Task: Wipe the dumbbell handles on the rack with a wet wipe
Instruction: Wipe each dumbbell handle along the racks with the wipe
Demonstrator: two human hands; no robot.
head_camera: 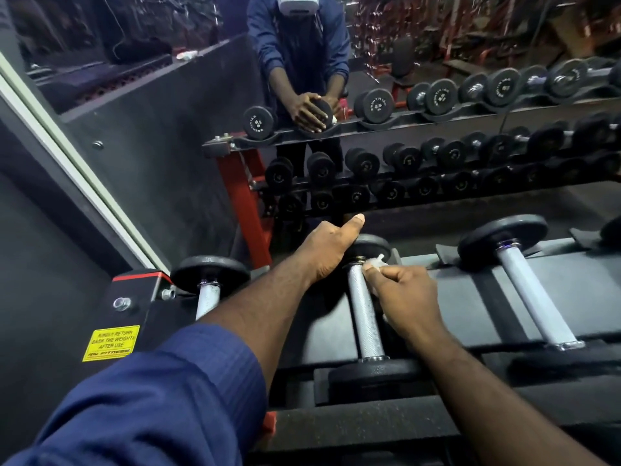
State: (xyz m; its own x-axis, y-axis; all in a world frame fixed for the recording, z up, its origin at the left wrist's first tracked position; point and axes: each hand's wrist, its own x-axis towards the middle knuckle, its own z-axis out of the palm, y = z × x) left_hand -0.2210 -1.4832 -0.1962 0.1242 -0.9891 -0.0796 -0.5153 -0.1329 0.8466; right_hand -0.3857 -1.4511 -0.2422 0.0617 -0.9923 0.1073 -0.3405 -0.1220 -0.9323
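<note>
On the left corner of the dark grey metal rack (pixel 463 297), a yellow sticker with black words (pixel 111 343). Next, by the left edge, a small dumbbell with round black ends and a silver bar (pixel 206 299), not touched.

Then the left hand (pixel 327 255), laid over the far black end of the middle dumbbell (pixel 364 317), thumb sticking out, fingers bent over the far side, holding it. Just right of that, the right hand (pixel 403 297), fingers curled, pinching a small white wet wipe (pixel 378 262) against the far tip of the silver bar, right beside the black end.

To do this well: hold the far end firmly to stop any rolling. Wrap the wipe round the bar, press, and pull slowly toward the near end. Turn the dumbbell a little to reach underneath.

Further right, a third dumbbell with a silver bar (pixel 534 297).

Hard to see: most of the wipe, tucked under the fingers. Left fingertips out of sight behind the black end, shown only dimly in the wall mirror (pixel 168 95). Underside of each bar hidden. One more black end cut off at the right edge.
</note>
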